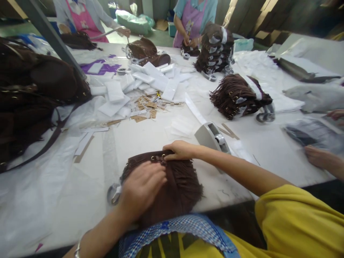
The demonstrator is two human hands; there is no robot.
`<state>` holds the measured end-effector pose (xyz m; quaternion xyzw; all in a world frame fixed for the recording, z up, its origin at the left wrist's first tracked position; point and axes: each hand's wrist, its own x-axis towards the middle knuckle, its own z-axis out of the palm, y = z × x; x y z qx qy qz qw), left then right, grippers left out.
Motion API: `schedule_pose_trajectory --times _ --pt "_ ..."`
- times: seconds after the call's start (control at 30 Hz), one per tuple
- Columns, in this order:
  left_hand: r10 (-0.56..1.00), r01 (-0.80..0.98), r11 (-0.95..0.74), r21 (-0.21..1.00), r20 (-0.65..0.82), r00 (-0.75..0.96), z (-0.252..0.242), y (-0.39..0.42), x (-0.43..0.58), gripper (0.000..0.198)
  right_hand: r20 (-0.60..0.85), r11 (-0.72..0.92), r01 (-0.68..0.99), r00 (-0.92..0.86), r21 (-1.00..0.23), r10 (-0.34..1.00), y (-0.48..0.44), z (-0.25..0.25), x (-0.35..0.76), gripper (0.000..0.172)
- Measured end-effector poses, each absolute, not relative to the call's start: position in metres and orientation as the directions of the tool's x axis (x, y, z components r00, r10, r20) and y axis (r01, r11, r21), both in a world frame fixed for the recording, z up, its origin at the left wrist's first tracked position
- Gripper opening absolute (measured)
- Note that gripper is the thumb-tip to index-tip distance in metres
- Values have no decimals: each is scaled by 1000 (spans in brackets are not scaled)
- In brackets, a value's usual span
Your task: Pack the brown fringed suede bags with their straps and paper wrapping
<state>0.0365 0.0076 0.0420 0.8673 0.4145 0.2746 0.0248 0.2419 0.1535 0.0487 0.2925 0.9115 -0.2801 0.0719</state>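
Observation:
A dark brown fringed bag (185,182) with metal eyelets along its top edge lies in front of me at the near side of the table. Across its front rests my left hand (145,184), fingers stretched out and slightly blurred, their tips close to the eyelets. My right hand (178,149) pinches the bag's top edge by the eyelets, thumb on the front face and the other fingers behind. At the bag's left side sits a clear plastic-wrapped coil (114,194). Just beyond my right forearm stands a grey tape dispenser (211,138).
Brown bags are heaped on the left (40,86). A wrapped fringed bundle (239,96) and a taller stack (215,48) stand farther right. White foam pieces (115,92) and cardboard tags (145,105) cover the middle. Co-workers' hands (321,157) work at right and across the table.

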Motion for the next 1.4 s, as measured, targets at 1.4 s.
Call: schedule_pose_trajectory --times 1.4 --pt "878 920 -387 61 327 348 -25 -63 75 60 205 442 873 -404 -204 892 -3 33 360 26"
